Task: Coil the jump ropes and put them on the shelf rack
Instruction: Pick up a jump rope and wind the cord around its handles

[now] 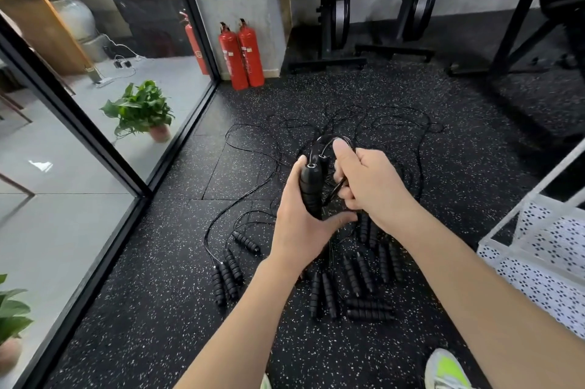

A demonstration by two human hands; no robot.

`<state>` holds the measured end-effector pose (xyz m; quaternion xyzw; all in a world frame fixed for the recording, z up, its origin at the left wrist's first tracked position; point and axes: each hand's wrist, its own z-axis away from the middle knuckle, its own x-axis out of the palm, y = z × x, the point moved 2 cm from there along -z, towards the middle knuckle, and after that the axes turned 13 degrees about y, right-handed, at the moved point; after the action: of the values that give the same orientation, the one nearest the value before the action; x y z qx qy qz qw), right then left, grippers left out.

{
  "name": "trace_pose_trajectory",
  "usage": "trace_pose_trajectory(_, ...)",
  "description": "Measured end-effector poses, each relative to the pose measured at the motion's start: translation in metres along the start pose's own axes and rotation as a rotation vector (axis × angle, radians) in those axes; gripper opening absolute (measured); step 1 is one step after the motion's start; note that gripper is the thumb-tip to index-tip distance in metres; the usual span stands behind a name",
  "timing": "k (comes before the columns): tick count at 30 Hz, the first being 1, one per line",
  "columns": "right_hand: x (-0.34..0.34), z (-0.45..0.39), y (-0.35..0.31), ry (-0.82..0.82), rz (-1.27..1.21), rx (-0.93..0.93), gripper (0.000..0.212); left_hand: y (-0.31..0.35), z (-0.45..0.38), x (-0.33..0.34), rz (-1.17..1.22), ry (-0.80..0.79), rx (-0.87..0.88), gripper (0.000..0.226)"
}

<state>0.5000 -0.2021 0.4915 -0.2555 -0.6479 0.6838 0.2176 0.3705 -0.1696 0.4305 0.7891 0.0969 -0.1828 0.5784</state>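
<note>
1. The left hand (302, 224) is wrapped round two black ribbed handles (311, 189) held side by side, fingers behind them and thumb along the bottom.
2. The handles stand nearly upright, long axis running away from the person, their cord ends pointing up and away.
3. A thin black cord (329, 143) leaves each handle top and arches over to the right hand (368, 182).
4. The right hand is closed on cord loops, thumb raised and pressing the arch, fingers curled round strands just right of the handles.
5. Both hands are held above the speckled floor (177, 293), over the pile.
6. More ropes (354, 281) lie on the floor below: pairs of ribbed black handles, mostly lying lengthwise toward the person, with one pair crosswise.
7. Their cords spread in loose tangled loops farther away.
8. The white perforated rack (544, 249) stands at the right edge, near the pile.
9. Two red extinguishers (242, 53) stand by the far wall.
</note>
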Motion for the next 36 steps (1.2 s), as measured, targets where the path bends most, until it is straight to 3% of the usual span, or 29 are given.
trace_pose_trajectory(3,0.004,0.004,-0.009,-0.088,-0.082,-0.026,0.046,0.0,-0.003,0.005,0.009,0.163,-0.024,0.089)
trace_pose_trajectory(7,-0.004,0.002,0.006,-0.088,-0.224,-0.076,0.054,0.004,-0.01,-0.001,0.031,0.259,-0.109,0.082)
trace_pose_trajectory(8,-0.007,0.001,0.019,-0.064,-0.219,-0.065,0.043,0.006,-0.012,-0.004,0.051,0.277,-0.141,0.08)
trace_pose_trajectory(10,-0.008,0.0,0.047,-0.038,0.018,-0.106,0.02,0.008,-0.015,-0.011,0.085,0.316,-0.172,0.077)
trace_pose_trajectory(12,0.002,0.004,0.07,-0.14,0.352,-0.165,0.052,0.013,-0.014,-0.016,0.107,0.349,-0.161,0.073)
trace_pose_trajectory(13,0.011,0.006,0.078,-0.198,0.44,-0.169,0.07,0.017,-0.013,-0.019,0.123,0.362,-0.15,0.071)
trace_pose_trajectory(15,0.032,0.004,0.088,-0.249,0.466,-0.145,0.082,0.026,-0.009,-0.024,0.182,0.371,-0.115,0.068)
trace_pose_trajectory(18,0.056,-0.01,0.09,-0.181,0.399,-0.112,0.05,0.039,-0.001,-0.033,0.228,0.342,-0.047,0.065)
trace_pose_trajectory(21,0.065,-0.02,0.085,-0.107,0.516,-0.235,0.014,0.043,0.002,-0.042,0.145,0.328,-0.002,0.072)
trace_pose_trajectory(25,0.049,-0.025,0.073,0.042,0.611,-0.338,0.011,0.035,-0.013,-0.055,-0.096,0.274,0.058,0.086)
trace_pose_trajectory(28,0.035,-0.02,0.059,0.111,0.614,-0.48,0.007,0.022,-0.02,-0.056,-0.22,0.238,-0.037,0.088)
trace_pose_trajectory(30,0.035,-0.013,0.05,0.08,0.637,-0.579,0.004,0.018,-0.02,-0.055,-0.21,0.226,-0.128,0.074)
trace_pose_trajectory(33,0.038,0.001,0.041,0.045,0.559,-0.646,0.023,0.016,-0.02,-0.057,-0.12,0.173,-0.238,0.024)
trace_pose_trajectory(36,0.037,0.011,0.031,0.045,0.479,-0.742,0.021,0.012,-0.023,-0.063,0.135,0.069,-0.396,0.024)
